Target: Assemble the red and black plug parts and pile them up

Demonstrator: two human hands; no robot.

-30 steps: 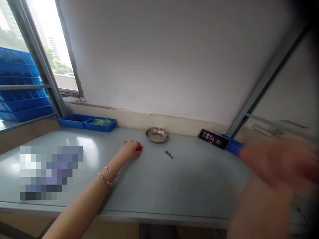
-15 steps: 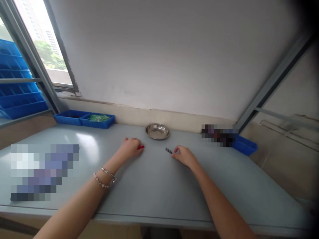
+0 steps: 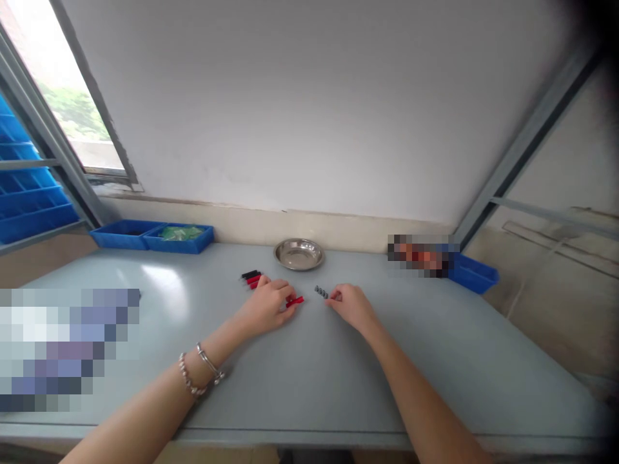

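Observation:
My left hand (image 3: 271, 303) is closed, thumb and fingers pinching a small red tube-shaped piece (image 3: 296, 301) just above or on the table. Beside its knuckles lie similar red pieces (image 3: 252, 281) and a black piece (image 3: 250, 274), with thin pale tips pointing left. The hand partly hides the red ones. My right hand (image 3: 352, 306) has thumb and forefinger brought together at the near right end of a short row of small dark grey pieces (image 3: 321, 292). Whether a grey piece sits between those fingertips is hidden.
A round steel dish (image 3: 299, 255) stands behind the hands, near the wall. Blue trays (image 3: 178, 240) stand at the back left, one with green bags in it. Another blue tray (image 3: 474, 274) is at the right edge. Blurred-out patches cover things at left and right.
My left hand has moved right and nearer with the red piece, uncovering the red and black pieces. My right thumb and forefinger have closed together by the grey row. The view has shifted slightly.

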